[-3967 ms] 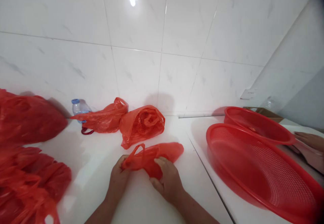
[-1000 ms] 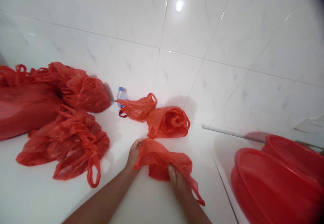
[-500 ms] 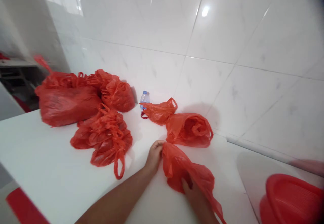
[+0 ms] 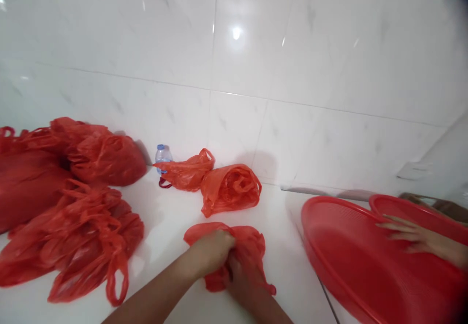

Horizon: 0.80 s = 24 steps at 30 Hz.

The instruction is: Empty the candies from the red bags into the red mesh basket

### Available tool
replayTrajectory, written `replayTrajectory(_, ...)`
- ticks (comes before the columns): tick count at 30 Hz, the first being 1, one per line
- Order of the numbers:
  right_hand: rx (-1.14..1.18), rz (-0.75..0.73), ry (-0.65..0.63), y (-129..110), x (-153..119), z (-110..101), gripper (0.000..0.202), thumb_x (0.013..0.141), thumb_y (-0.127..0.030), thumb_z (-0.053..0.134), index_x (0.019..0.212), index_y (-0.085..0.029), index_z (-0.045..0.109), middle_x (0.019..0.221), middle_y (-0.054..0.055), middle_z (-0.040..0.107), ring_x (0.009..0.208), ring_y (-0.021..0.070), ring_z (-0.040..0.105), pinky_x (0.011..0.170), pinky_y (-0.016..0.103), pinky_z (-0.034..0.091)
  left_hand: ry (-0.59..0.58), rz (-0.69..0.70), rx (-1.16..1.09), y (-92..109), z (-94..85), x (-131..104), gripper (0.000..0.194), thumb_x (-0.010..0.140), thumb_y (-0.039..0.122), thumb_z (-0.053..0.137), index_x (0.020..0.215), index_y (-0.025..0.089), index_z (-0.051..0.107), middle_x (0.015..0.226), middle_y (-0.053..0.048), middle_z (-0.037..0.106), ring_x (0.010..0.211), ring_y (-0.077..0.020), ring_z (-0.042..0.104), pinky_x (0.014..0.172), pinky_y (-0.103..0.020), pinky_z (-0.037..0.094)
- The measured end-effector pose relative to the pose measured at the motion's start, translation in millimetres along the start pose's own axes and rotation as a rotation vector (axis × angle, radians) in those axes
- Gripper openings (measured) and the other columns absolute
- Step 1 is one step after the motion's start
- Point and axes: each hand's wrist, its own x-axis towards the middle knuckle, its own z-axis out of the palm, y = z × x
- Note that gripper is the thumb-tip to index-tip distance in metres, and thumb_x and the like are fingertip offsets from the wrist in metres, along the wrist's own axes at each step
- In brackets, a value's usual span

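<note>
A thin red plastic bag (image 4: 252,246) lies crumpled on the white table under both my hands. My left hand (image 4: 215,248) is closed on the bag's gathered upper part. Close against it, my right hand (image 4: 239,277) is partly wrapped in the film; its fingers are mostly hidden and blurred, and bag plastic spreads around it. Just behind sits an open-mouthed red bag (image 4: 230,187) with more red film bunched inside. Beside that, a smaller red bag (image 4: 186,172) leans near a clear bottle with a blue cap (image 4: 163,155).
Several filled red bags (image 4: 106,158) are heaped on the left, with a knotted red bag (image 4: 91,236) in front. On the right stand a large red basket (image 4: 347,246) and a second red basket (image 4: 395,204). Another person's hand (image 4: 413,236) reaches over them. A tiled wall (image 4: 175,36) rises behind.
The view has swung right, bringing the baskets and another person's hand into sight. My hands have come together, and the bag between them is now bunched up instead of stretched out.
</note>
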Motion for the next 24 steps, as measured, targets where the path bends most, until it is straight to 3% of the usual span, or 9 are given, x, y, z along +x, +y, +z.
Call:
replayTrajectory(3, -0.103, -0.104, 0.015, -10.1, -3.5, -9.4, 0.036, 0.072, -0.016, 0.054, 0.107, -0.022, 0.065, 0.115, 0.008, 0.061, 0.105, 0.0252, 0.056, 0.089, 0.035, 0.046, 0.017, -0.012, 0.145, -23.0, 6.1, 21.9, 0.045, 0.069, 0.001, 0.041, 0.101, 0.018, 0.067, 0.108, -0.01, 0.067, 0.09, -0.0266, 0.066, 0.072, -0.034, 0.049)
replayTrajectory(5, -0.134, -0.164, 0.058, -15.8, -6.4, -13.5, 0.024, 0.069, -0.013, 0.056, 0.09, -0.02, 0.067, 0.106, 0.007, 0.062, 0.096, 0.0231, 0.057, 0.085, 0.034, 0.046, 0.038, -0.016, 0.216, -29.6, 0.8, 34.0, 0.064, 0.067, -0.002, 0.042, 0.126, 0.021, 0.054, 0.136, -0.013, 0.051, 0.116, -0.03, 0.054, 0.089, -0.041, 0.046)
replayTrajectory(8, -0.157, -0.193, 0.07, -24.2, -11.1, -15.3, 0.023, 0.07, -0.015, 0.058, 0.091, -0.021, 0.064, 0.101, 0.006, 0.062, 0.088, 0.0217, 0.058, 0.078, 0.034, 0.047, 0.064, 0.012, 0.296, -30.2, -8.3, 47.0, 0.08, 0.065, -0.004, 0.047, 0.138, 0.029, 0.039, 0.15, -0.009, 0.033, 0.134, -0.03, 0.033, 0.105, -0.049, 0.032)
replayTrajectory(13, -0.124, -0.126, 0.003, -38.5, -17.9, -19.8, 0.028, 0.078, -0.025, 0.056, 0.106, -0.024, 0.062, 0.103, 0.007, 0.062, 0.086, 0.0224, 0.061, 0.071, 0.032, 0.049, 0.166, 0.173, 0.441, -24.9, -15.0, 55.1, 0.083, 0.068, -0.003, 0.054, 0.141, 0.031, 0.032, 0.148, -0.01, 0.034, 0.132, -0.0308, 0.034, 0.105, -0.05, 0.034)
replayTrajectory(16, -0.064, 0.007, -0.03, -42.3, -20.7, -30.3, 0.043, 0.08, -0.029, 0.054, 0.122, -0.021, 0.055, 0.113, 0.012, 0.061, 0.094, 0.0261, 0.062, 0.076, 0.036, 0.05, 0.119, 0.209, 0.415, -21.2, -17.9, 49.2, 0.082, 0.066, -0.003, 0.055, 0.139, 0.028, 0.037, 0.147, -0.01, 0.036, 0.131, -0.0306, 0.036, 0.102, -0.047, 0.039)
replayTrajectory(21, -0.028, 0.164, 0.056, -41.9, -21.2, -57.6, 0.045, 0.086, -0.02, 0.04, 0.129, -0.018, 0.049, 0.121, 0.013, 0.058, 0.1, 0.0235, 0.061, 0.08, 0.034, 0.049, 0.072, 0.28, 0.289, -8.5, -18.9, 23.4, 0.046, 0.084, 0.007, 0.042, 0.125, 0.024, 0.054, 0.128, -0.005, 0.057, 0.114, -0.0214, 0.054, 0.094, -0.034, 0.045)
replayTrajectory(24, -0.054, 0.167, 0.092, -38.5, -15.1, -69.8, 0.042, 0.086, -0.018, 0.039, 0.127, -0.02, 0.05, 0.122, 0.01, 0.058, 0.1, 0.0206, 0.061, 0.079, 0.03, 0.048, 0.047, 0.276, 0.292, -5.0, -13.8, 7.7, 0.031, 0.089, 0.019, 0.043, 0.113, 0.024, 0.062, 0.107, -0.003, 0.067, 0.101, -0.0218, 0.06, 0.099, -0.04, 0.04)
